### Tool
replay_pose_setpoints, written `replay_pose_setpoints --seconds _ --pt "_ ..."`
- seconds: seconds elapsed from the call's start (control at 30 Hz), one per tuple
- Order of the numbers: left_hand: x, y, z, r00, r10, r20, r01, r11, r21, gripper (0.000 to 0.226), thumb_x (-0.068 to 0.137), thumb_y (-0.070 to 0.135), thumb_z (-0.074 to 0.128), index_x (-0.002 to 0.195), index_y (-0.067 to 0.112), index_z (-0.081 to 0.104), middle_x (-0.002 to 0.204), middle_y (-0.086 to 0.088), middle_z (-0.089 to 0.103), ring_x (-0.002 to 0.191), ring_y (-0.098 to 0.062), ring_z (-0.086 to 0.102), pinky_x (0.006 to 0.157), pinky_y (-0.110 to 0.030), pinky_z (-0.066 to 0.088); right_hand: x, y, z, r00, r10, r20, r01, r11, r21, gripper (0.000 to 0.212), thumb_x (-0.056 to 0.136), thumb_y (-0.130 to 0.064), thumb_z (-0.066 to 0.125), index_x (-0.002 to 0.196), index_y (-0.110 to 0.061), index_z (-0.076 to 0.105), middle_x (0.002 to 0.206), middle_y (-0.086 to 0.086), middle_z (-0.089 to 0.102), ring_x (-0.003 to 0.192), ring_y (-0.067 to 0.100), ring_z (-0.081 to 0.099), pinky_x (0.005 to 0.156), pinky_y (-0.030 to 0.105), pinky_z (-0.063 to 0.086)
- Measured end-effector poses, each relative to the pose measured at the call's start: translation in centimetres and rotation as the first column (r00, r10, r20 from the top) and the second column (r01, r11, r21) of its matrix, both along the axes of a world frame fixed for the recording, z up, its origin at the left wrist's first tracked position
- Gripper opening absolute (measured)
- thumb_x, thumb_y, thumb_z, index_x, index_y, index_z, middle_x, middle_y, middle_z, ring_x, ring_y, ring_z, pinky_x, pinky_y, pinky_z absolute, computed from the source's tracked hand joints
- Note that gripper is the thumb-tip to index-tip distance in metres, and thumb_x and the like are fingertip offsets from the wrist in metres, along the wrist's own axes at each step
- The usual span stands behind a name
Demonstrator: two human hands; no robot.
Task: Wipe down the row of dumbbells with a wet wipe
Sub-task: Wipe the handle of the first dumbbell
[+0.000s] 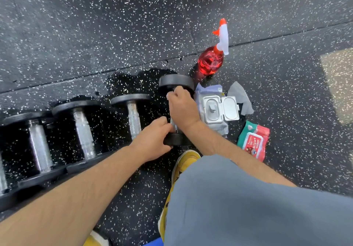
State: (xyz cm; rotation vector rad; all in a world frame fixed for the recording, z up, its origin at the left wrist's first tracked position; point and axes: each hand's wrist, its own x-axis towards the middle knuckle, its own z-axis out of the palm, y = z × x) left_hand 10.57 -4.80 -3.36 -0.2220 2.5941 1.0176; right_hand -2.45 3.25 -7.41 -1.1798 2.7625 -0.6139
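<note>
Three larger dumbbells [84,131] lie in a row on the speckled floor [95,35], running from 9 o'clock toward centre. At the row's right end sits the smallest dumbbell [174,85]. The left hand [152,140] has its fingers curled around that dumbbell's near head. The right hand [183,110] grips its handle, fingers closed over a wet wipe [170,95] showing white at the knuckles. At 3 o'clock of it lies an open wipes pack [219,110], with a red wipes pack [254,140] at 4 o'clock. A red spray bottle [212,62] stands at 1 o'clock.
</note>
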Motion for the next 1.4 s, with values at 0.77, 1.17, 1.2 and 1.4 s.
replay_pose_setpoints --seconds 0.77,1.17,1.2,1.4 --pt "0.5 -0.2 -0.2 1.000 0.023 0.004 -0.023 1.000 0.007 0.038 0.075 0.025 0.078 0.110 0.019 0.063 0.095 0.010 0.035 0.087 -0.008 0.039 0.078 -0.024 0.044 -0.1 1.5 0.6 0.984 0.144 0.102 -0.148 0.988 0.032 0.014 0.078 0.006 0.066 0.085 -0.006 0.070 0.084 0.009 0.054 0.070 0.028 0.053 0.055 0.037 0.050" --pt "0.4 0.1 -0.1 0.999 0.038 0.006 -0.038 0.999 -0.006 0.035 0.076 0.024 0.077 0.107 0.020 0.062 0.095 0.011 0.035 0.090 -0.008 0.043 0.072 -0.018 0.037 1.0 2.0 0.8 0.966 -0.048 0.252 0.063 0.997 -0.054 0.013 0.089 -0.006 0.062 0.091 -0.010 0.074 0.090 0.009 0.051 0.075 0.031 0.054 0.063 0.044 0.053" --pt "0.4 0.2 -0.2 0.999 0.036 0.004 -0.036 0.999 -0.010 0.035 0.075 0.023 0.076 0.106 0.020 0.062 0.095 0.010 0.035 0.090 -0.008 0.042 0.072 -0.019 0.037 0.5 1.8 1.0 0.961 -0.075 0.266 0.094 0.994 -0.061 0.013 0.089 -0.006 0.061 0.090 -0.008 0.074 0.090 0.008 0.050 0.076 0.029 0.054 0.065 0.043 0.052" --pt "0.3 0.4 -0.1 0.999 0.042 0.003 -0.042 0.999 -0.001 0.036 0.074 0.022 0.077 0.107 0.020 0.062 0.095 0.009 0.035 0.091 -0.010 0.042 0.078 -0.027 0.046 0.1 0.9 0.7 0.958 -0.134 0.254 0.141 0.990 -0.009 0.016 0.092 -0.013 0.057 0.094 -0.006 0.071 0.093 0.000 0.049 0.085 0.024 0.053 0.077 0.040 0.049"
